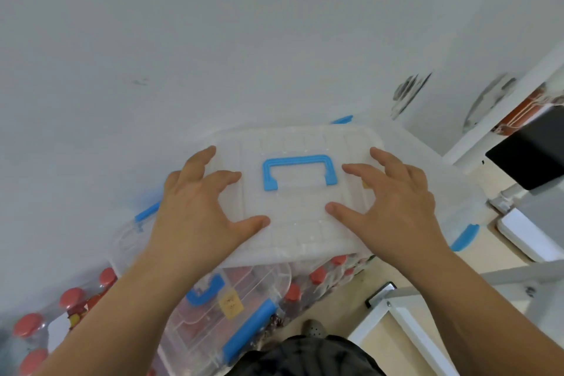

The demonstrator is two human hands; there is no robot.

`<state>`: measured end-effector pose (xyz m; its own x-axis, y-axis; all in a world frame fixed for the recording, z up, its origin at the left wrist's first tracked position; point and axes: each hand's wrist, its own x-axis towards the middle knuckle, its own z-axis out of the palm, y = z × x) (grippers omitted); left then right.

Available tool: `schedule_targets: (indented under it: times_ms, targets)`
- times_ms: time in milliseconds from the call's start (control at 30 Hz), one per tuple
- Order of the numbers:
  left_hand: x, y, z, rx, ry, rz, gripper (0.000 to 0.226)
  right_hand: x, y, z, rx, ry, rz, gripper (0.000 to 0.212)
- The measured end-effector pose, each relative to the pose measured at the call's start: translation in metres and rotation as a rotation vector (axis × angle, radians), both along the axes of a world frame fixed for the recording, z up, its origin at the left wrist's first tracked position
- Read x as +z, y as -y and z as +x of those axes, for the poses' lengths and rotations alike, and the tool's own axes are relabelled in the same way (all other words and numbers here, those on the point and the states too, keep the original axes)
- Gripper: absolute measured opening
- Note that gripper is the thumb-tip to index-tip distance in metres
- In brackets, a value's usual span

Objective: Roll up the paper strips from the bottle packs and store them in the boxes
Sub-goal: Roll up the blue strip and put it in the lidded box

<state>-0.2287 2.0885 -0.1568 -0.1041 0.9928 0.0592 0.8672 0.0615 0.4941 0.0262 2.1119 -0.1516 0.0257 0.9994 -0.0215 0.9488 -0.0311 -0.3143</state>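
A translucent plastic lid (293, 223) with a blue handle (300, 171) lies under both my hands, held over a clear box with blue side latches (464, 236). My left hand (198, 210) grips the lid's left side, fingers spread on top. On the lid's right side rests my right hand (393, 207), gripping in the same way. Below the lid stands a second clear box (213, 314) with a blue handle and blue latch, closed, with reddish contents inside. No paper strip is visible in either hand.
Bottle packs with red caps (73, 298) sit at the lower left, and more red-capped bottles (319, 276) lie right of the lower box. A white wall fills the top. A white table frame (406, 323) and a black panel (528, 152) stand on the right.
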Motion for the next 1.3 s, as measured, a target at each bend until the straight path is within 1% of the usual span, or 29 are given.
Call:
schedule_targets:
  times_ms: [133, 267, 400, 500, 633, 733, 900, 1067, 1300]
  targets:
    - [0.003, -0.033, 0.030, -0.123, -0.019, -0.014, 0.082, -0.001, 0.005, 0.028, -0.111, -0.039, 0.029, 0.073]
    - [0.002, -0.068, 0.071, -0.255, -0.029, -0.028, 0.081, -0.006, 0.015, 0.061, -0.234, -0.059, 0.008, 0.074]
    - [0.003, -0.104, 0.114, -0.398, -0.032, -0.010, 0.080, -0.007, 0.020, 0.095, -0.359, -0.115, 0.017, 0.070]
    - [0.002, -0.138, 0.140, -0.506, -0.047, 0.010, 0.077, -0.012, 0.020, 0.114, -0.424, -0.170, -0.013, 0.066]
    - [0.001, -0.182, 0.162, -0.609, -0.094, -0.026, 0.073, -0.024, 0.019, 0.128, -0.442, -0.275, 0.001, 0.065]
    - [-0.005, -0.210, 0.174, -0.681, -0.130, -0.055, 0.071, -0.033, 0.014, 0.133, -0.455, -0.317, -0.009, 0.066]
    - [-0.021, -0.233, 0.184, -0.743, -0.147, -0.127, 0.064, -0.044, 0.008, 0.137, -0.469, -0.328, -0.039, 0.064]
    - [-0.029, -0.249, 0.191, -0.771, -0.122, -0.160, 0.063, -0.050, 0.005, 0.144, -0.482, -0.325, -0.034, 0.057]
    - [-0.032, -0.250, 0.190, -0.790, -0.164, -0.193, 0.071, -0.060, 0.009, 0.146, -0.458, -0.318, 0.067, 0.053]
